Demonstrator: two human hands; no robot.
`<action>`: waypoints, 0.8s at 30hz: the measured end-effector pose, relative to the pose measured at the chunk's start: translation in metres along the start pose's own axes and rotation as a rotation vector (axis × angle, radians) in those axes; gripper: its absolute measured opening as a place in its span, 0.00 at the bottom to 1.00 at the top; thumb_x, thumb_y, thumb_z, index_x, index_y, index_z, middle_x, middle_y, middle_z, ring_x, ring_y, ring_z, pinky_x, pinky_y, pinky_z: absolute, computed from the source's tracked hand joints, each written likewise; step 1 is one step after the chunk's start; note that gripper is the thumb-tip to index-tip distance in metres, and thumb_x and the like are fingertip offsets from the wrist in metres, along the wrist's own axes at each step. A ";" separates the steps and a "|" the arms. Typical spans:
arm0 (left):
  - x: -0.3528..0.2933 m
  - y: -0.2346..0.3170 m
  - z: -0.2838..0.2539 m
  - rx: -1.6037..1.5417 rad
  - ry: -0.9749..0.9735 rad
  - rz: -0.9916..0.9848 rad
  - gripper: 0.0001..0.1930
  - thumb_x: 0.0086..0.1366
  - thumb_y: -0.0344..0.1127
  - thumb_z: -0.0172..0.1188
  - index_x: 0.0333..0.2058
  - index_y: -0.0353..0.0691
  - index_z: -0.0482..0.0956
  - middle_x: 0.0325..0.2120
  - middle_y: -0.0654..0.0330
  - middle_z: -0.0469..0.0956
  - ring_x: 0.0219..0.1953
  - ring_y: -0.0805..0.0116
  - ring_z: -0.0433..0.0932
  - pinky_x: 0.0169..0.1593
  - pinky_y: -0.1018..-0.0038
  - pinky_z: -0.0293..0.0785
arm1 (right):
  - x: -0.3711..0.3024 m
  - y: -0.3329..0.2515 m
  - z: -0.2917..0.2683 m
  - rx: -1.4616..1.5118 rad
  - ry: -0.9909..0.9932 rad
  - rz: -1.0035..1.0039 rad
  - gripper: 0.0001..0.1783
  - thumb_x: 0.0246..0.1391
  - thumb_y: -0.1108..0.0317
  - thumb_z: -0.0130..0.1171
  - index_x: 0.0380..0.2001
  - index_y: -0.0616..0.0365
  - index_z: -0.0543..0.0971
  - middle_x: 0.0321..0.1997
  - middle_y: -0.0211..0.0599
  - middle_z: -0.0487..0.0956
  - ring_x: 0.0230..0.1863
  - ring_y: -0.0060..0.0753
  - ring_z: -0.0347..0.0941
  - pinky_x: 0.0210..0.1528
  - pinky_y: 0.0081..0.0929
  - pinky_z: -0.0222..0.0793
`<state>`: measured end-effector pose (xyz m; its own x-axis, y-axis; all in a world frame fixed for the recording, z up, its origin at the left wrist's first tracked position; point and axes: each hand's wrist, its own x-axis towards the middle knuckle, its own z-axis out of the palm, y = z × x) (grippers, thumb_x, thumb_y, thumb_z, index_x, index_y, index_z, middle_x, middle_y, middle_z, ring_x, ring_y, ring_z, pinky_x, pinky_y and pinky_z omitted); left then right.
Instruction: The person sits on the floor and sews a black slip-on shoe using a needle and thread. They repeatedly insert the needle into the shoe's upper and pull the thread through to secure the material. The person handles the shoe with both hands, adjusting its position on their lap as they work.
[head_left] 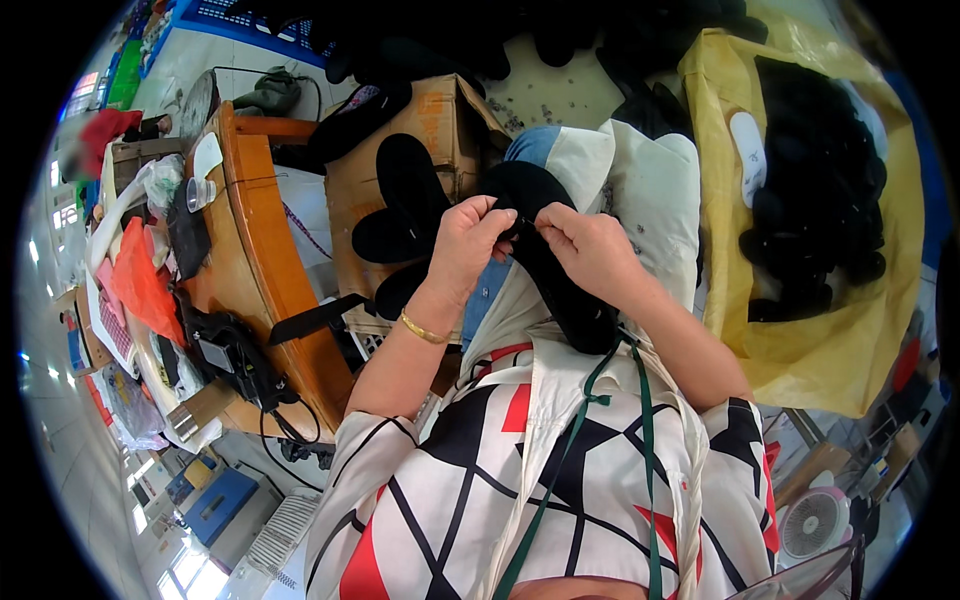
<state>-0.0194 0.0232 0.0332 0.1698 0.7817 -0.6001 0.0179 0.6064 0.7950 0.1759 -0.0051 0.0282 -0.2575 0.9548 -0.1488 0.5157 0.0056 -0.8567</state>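
Observation:
Across my lap lies a long black cloth slipper [556, 290], its rounded end pointing away from me. My left hand [468, 240] grips it near the middle, thumb and forefinger pinched together at its edge. Just to the right, my right hand [592, 250] pinches the same part, fingers curled in. Both sets of fingertips nearly meet over the slipper; whether a thread or other small thing is between them I cannot make out. Under the slipper is a pale apron [655, 185] spread over my knees.
Left of my knees, several black slippers [405, 172] rest against a cardboard box [462, 125]. A wooden table [265, 225] carries cloth and a black device [225, 350]. On the right stands a yellow bag [800, 365] full of black pieces. A fan [815, 522] is at lower right.

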 end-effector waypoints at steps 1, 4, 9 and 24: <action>0.002 -0.001 -0.002 0.012 -0.010 0.004 0.08 0.64 0.34 0.61 0.26 0.43 0.76 0.21 0.66 0.77 0.21 0.81 0.73 0.25 0.84 0.69 | 0.001 -0.001 -0.002 -0.005 -0.005 -0.011 0.05 0.60 0.69 0.57 0.38 0.57 0.77 0.28 0.49 0.80 0.31 0.55 0.78 0.33 0.39 0.73; 0.004 0.001 -0.002 0.027 -0.017 0.001 0.07 0.64 0.34 0.61 0.27 0.43 0.77 0.21 0.67 0.77 0.21 0.80 0.74 0.25 0.84 0.70 | 0.004 -0.001 -0.005 -0.007 -0.015 -0.035 0.05 0.59 0.69 0.57 0.37 0.58 0.77 0.29 0.49 0.80 0.31 0.55 0.78 0.34 0.39 0.74; 0.006 0.002 -0.004 0.019 -0.049 -0.037 0.06 0.64 0.34 0.61 0.28 0.43 0.77 0.21 0.68 0.76 0.22 0.79 0.75 0.26 0.83 0.70 | 0.005 0.004 0.000 0.031 0.028 -0.050 0.06 0.60 0.65 0.55 0.36 0.53 0.78 0.26 0.48 0.80 0.31 0.56 0.78 0.33 0.47 0.73; 0.013 0.000 -0.009 -0.144 -0.174 -0.169 0.04 0.67 0.32 0.58 0.33 0.40 0.78 0.26 0.63 0.79 0.24 0.75 0.77 0.29 0.80 0.75 | 0.003 0.006 0.024 0.116 0.148 -0.011 0.06 0.62 0.71 0.53 0.40 0.59 0.69 0.27 0.54 0.79 0.33 0.61 0.77 0.34 0.50 0.71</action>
<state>-0.0263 0.0346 0.0241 0.3434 0.6381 -0.6891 -0.0774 0.7505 0.6564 0.1585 -0.0097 0.0104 -0.1352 0.9882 -0.0718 0.4137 -0.0095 -0.9103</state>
